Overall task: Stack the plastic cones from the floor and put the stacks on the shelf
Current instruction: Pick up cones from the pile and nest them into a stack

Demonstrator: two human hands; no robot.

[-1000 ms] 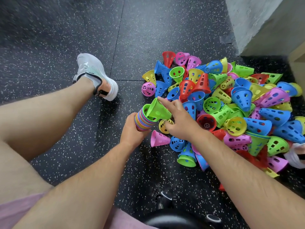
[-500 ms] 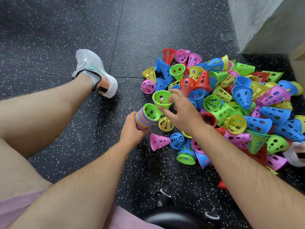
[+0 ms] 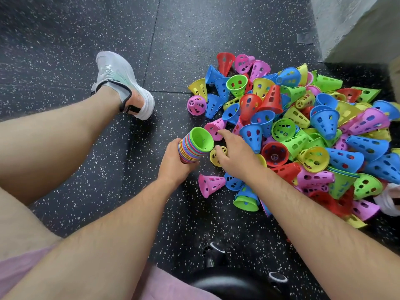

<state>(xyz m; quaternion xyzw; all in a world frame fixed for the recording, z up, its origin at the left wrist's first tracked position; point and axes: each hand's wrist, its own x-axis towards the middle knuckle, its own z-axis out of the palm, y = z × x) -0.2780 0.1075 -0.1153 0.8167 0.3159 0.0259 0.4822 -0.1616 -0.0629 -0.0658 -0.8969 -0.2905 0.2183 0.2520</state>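
The left grip (image 3: 173, 165) holds a tilted stack of cones (image 3: 190, 149), green on top. The right grip (image 3: 236, 156), fingers spread, touches a pink cone (image 3: 212, 128) at the edge of the pile (image 3: 303, 126).

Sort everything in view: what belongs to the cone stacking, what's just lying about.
Job in hand: stack of cones, gripped by the left hand; right hand, fingers out at a pink cone; pile of loose cones.
Lying about: grey tape patch; black wheeled base; white shoe, worn.
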